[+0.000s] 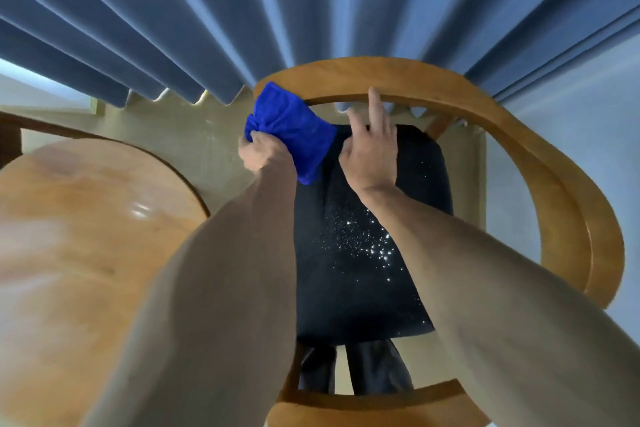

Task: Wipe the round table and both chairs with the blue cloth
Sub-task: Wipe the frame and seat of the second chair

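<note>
Where the curved wooden backrest rail (433,80) of the chair arcs across the upper centre of the frame, the bright blue cloth (294,135) lies bunched against its left end, draped over the rail and hanging toward the black padded seat (363,236).

Left hand (259,152): centre of frame, fingers curled round a gathered fold at the cloth's lower left edge, gripping it.

Right hand (372,152): just right of the cloth, fingers loosely spread; one fingertip rests on the inner edge of the rail, and the others are bent below it, holding nothing.

Seat: dark, speckled with bright glints near its middle, enclosed by the rail, which runs down the right side of the frame.

Round wooden worktop (86,218): glossy, orange-brown, left half of frame, beside the chair.

Pleated grey-blue curtain (207,10): fills the upper frame behind the chair.
</note>
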